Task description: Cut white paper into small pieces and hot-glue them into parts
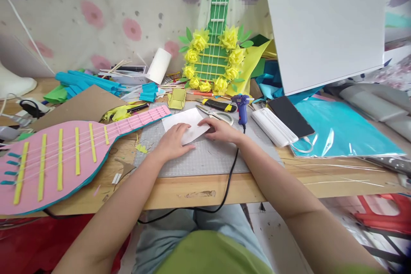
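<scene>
A small piece of white paper [188, 117] lies on the grey cutting mat [199, 165] in front of me. My left hand [173, 142] rests flat over its lower left part, thumb spread to the side. At the paper's right edge is my right hand [223, 131], its fingertips bent onto the sheet and closed around the edge. Just behind the right hand lie the scissors [221, 116] and a yellow-and-black utility knife [218, 105]. A purple hot glue gun [242, 109] stands beside them, its black cord running down past my right wrist.
A pink paper lute [70, 150] with yellow strips lies at left. A green one [210, 62] with yellow paper flowers leans on the wall. A white power bank [274, 127], a dark phone [290, 115] and blue sheets in plastic [343, 128] lie at right, below a white board [327, 25].
</scene>
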Demonstrator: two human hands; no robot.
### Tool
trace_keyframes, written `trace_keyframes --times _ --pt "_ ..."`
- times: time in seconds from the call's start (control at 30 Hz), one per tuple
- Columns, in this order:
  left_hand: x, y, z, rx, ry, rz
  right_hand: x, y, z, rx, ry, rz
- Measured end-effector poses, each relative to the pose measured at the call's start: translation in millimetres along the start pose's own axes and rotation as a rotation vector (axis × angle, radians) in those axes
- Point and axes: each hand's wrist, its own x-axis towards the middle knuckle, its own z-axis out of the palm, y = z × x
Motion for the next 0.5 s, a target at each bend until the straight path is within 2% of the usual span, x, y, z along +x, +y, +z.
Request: trace_keyframes --times 0.2,0.33,0.43,0.5 --pt "0 0 -10.8 0.045 0.057 0.000 5 9 11 0.013 0.111 0.086" --pt "-2 1 -23.0 0.117 0.109 -0.037 6 11 12 0.118 0.097 0.183" --pt "-4 -2 -26.5 0.158 0.069 -0.079 6 10 8 0.165 0.102 0.264" --pt "-5 -5 -26.3 0.148 0.014 -0.103 7 9 6 0.181 0.122 0.249"
